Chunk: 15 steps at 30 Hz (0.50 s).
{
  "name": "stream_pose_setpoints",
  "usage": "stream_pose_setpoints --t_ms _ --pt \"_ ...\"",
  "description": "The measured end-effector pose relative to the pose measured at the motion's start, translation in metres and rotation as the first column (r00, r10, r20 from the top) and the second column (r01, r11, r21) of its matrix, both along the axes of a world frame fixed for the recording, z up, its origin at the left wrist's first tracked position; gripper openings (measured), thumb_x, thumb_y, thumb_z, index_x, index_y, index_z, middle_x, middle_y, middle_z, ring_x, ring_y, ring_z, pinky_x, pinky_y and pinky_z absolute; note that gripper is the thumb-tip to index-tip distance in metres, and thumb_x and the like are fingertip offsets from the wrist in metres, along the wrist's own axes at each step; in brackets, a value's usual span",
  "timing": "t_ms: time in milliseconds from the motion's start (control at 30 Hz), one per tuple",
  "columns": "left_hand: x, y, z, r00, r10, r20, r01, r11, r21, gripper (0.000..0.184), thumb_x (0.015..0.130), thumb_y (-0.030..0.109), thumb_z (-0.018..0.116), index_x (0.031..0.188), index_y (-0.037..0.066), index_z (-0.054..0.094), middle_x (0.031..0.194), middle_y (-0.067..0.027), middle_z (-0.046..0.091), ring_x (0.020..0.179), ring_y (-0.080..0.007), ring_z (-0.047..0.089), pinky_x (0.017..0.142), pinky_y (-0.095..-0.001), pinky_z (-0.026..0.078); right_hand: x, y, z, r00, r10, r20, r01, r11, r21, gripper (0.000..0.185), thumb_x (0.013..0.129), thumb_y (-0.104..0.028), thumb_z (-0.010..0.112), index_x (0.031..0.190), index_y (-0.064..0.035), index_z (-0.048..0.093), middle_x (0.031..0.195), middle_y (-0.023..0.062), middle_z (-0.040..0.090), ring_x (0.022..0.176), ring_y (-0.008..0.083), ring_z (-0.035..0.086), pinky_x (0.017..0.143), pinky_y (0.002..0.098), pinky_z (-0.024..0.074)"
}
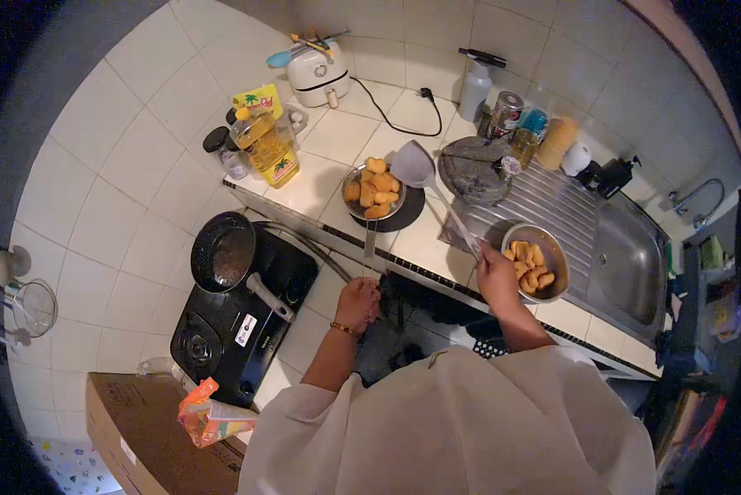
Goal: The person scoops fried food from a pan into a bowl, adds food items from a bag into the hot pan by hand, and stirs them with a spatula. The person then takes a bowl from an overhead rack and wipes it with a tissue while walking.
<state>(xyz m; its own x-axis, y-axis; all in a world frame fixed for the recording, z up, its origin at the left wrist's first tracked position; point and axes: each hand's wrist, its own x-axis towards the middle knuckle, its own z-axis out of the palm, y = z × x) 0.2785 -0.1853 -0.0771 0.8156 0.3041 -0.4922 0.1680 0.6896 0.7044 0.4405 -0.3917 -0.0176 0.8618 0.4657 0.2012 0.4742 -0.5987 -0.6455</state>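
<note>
My left hand [358,304] is closed on the thin handle of a strainer [370,239], whose basket holds several golden nuggets [374,188] over a dark round mat [412,213]. In my right hand [497,279] is the long handle of a grey spatula [413,165]; its broad blade is beside the strainer's basket. Just right of that hand stands a round bowl [562,262] with more nuggets [532,268] in it. Its near left side is partly behind my hand and wrist.
A frying pan [224,254] rests on the black gas stove [191,330] at left. Behind are an oil bottle [263,147], a white air fryer [317,76] and a glass lid [474,169]. The steel sink [626,264] is at right. A cardboard box [152,429] stands lower left.
</note>
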Motion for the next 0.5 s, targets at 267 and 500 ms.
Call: stream_pose_setpoints --t_ms 267,500 --pt "0.013 -0.024 -0.013 0.994 -0.01 -0.106 0.041 0.954 0.296 0.013 0.083 0.019 0.041 0.087 0.009 0.048 0.057 -0.0024 0.045 0.042 -0.0121 0.04 0.032 -0.0224 0.031 0.006 0.009 -0.021 0.961 -0.002 0.276 0.037 0.992 -0.124 0.036 0.071 -0.009 0.049 0.107 -0.0136 0.05 0.075 0.0122 0.055 0.063 0.0298 0.054 0.054 0.0381 0.0441" --pt "0.025 -0.029 -0.033 0.999 0.003 -0.054 0.01 0.969 0.246 0.013 0.083 0.021 0.042 0.088 0.01 0.047 0.057 -0.0027 0.045 0.041 -0.0126 0.041 0.033 -0.0246 0.034 0.01 0.025 -0.029 0.949 0.091 0.303 -0.039 0.984 -0.174 0.036 0.069 -0.005 0.05 0.104 -0.0138 0.051 0.076 0.0098 0.051 0.066 0.0287 0.052 0.055 0.0372 0.0426"
